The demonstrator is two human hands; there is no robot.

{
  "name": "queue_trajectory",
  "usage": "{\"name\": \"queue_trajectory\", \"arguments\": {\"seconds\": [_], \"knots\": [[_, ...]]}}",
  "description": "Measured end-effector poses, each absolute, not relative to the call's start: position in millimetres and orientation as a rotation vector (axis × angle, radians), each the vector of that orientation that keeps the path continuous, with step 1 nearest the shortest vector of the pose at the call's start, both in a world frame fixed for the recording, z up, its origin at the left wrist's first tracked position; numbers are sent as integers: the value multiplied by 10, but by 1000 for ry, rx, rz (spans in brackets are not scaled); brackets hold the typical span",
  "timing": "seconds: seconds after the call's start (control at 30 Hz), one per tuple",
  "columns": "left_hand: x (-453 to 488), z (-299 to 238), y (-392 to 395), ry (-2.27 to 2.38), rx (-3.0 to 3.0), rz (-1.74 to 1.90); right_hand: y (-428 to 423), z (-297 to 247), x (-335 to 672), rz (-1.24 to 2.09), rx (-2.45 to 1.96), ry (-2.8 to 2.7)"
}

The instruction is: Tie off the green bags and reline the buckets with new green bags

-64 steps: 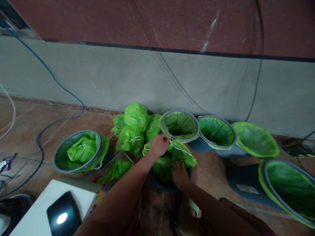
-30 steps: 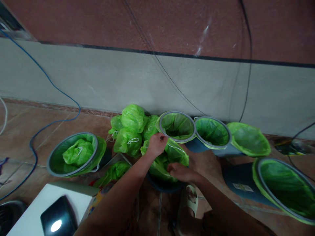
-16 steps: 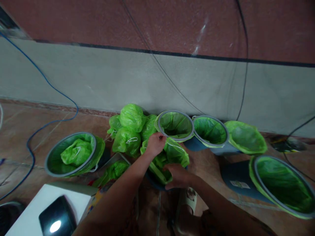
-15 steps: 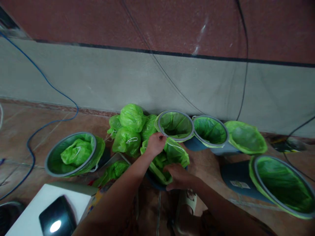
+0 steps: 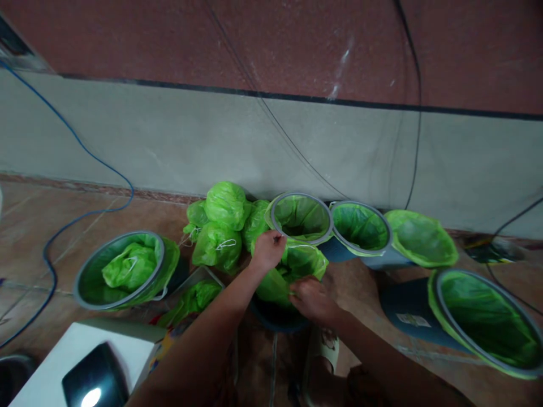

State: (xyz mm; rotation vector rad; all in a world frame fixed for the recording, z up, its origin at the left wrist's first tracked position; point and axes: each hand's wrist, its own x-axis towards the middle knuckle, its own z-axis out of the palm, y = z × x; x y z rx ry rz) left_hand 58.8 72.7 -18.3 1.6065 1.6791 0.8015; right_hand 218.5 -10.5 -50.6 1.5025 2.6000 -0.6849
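Stretching a thin, wrinkled green plastic bag (image 5: pixel 272 289) at the mouth of a round dark-blue bin (image 5: pixel 280 324), lower centre of the frame.
Left hand (image 5: pixel 268 250), curled closed, pinches the bag's upper edge; right hand (image 5: pixel 311 297), fingers bent and back upward, grips its nearer edge.

Thin green bag (image 5: pixel 271 286), open-mouthed and rumpled, over a dark bin (image 5: pixel 280 324)

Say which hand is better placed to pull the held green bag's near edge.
Probably the right hand: it seems to pinch the green bag by its near edge, above the dark bin; the left hand is farther back.
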Motion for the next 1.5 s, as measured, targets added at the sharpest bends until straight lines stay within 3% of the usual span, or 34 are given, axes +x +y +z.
{"name": "queue_trajectory", "arguments": {"seconds": [0.13, 0.37, 0.57, 0.63, 0.87, 1.17, 1.33, 1.5], "knots": [[579, -165, 716, 1650, 1583, 844, -21, -353, 2213, -777, 1597, 2588], [574, -180, 758, 1497, 1513, 1017, 23, -287, 2242, -1232, 1786, 2489], [591, -172, 730, 1462, 1496, 1018, 87, -296, 2226, -1919, 1794, 2484], [593, -169, 729, 1474, 1501, 1012, 119, -306, 2249, -2003, 1826, 2486], [591, -173, 739, 1443, 1449, 1058, 104, -363, 2355, -1466, 1620, 2514], [622, -16, 637, 974, 1317, 1043, -269, -515, 2140, -977, 1151, 2511], [572, -62, 623, 1019, 1526, 743, -435, -713, 2086, -686, 1105, 2489], [531, -118, 514, 1007, 2052, 51, -329, -765, 2162, -616, 1193, 2441]]}}
